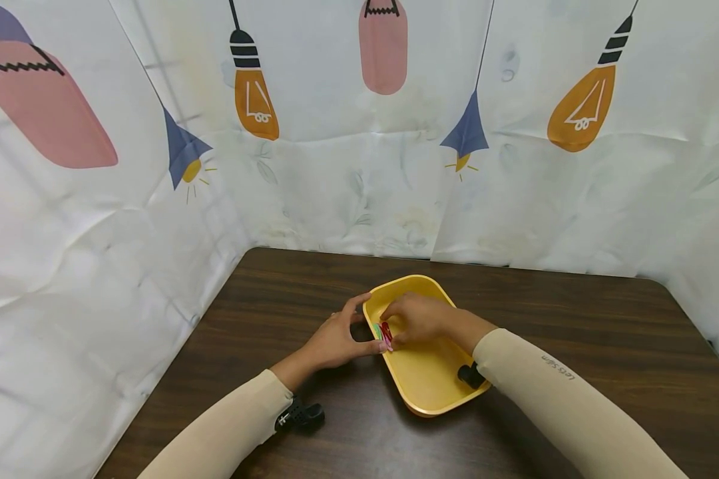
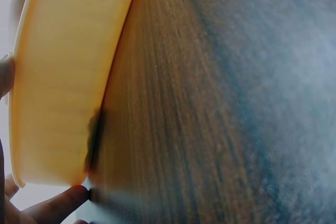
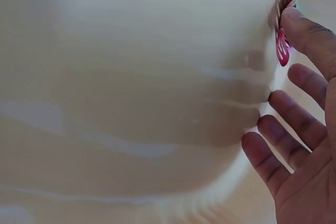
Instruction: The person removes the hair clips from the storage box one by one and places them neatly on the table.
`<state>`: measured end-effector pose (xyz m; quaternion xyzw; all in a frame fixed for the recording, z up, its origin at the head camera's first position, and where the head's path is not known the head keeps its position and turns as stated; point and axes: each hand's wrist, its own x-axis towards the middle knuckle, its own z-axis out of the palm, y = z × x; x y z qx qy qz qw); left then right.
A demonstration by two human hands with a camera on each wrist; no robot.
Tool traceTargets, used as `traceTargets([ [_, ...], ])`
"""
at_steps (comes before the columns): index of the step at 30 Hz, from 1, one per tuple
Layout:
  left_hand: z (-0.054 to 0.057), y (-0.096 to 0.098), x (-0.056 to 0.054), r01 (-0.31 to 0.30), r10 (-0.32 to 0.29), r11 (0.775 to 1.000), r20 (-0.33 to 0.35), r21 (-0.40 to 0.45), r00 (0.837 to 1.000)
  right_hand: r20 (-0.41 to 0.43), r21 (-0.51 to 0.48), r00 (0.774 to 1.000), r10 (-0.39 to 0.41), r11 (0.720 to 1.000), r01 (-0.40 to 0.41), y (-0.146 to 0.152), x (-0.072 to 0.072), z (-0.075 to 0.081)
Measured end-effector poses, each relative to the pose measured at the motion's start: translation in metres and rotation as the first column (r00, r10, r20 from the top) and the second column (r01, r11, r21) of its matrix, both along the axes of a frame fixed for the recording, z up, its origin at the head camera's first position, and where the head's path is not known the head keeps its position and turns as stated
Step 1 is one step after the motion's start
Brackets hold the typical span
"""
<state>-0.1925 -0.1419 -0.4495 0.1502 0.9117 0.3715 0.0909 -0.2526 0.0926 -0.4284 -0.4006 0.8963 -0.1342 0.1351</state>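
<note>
A yellow plastic tray (image 1: 427, 380) stands on the table. Small hair clips in red (image 1: 386, 330), pink and green sit together at its left wall. My left hand (image 1: 338, 340) holds the tray's left side: its thumb lies over the rim by the clips, and a finger (image 2: 62, 203) reaches along the outer wall near the base. Inside the tray is my right hand (image 1: 421, 318), fingers loosely bent around the clips. In the right wrist view its thumb touches the red clip (image 3: 283, 51), while the other fingers (image 3: 261, 158) are spread apart from it.
The dark wooden table (image 1: 311, 279) extends on all sides of the tray. A white curtain (image 1: 347, 179) printed with lamps hangs behind and to the left. Black wrist cameras sit under both sleeves, the right one (image 1: 471, 376) hanging over the tray.
</note>
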Motion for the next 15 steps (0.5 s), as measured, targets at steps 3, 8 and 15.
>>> traceTargets([
  [3, -0.0001, 0.0001, -0.0007, 0.002, -0.002, 1.0, 0.004, -0.011, 1.0, -0.003, -0.002, 1.0, 0.014, 1.0, -0.014, 0.0005, 0.0005, -0.0013],
  [8, 0.0003, 0.0002, -0.0005, 0.007, -0.007, 1.0, 0.0, -0.008, 1.0, -0.018, -0.013, 0.999, 0.032, 0.999, -0.032, 0.0011, 0.0006, -0.0028],
  [15, -0.0015, -0.0003, -0.0008, 0.008, -0.008, 1.0, 0.005, -0.014, 1.0, -0.014, -0.015, 0.999, 0.033, 0.999, -0.033, 0.0005, -0.0005, -0.0035],
])
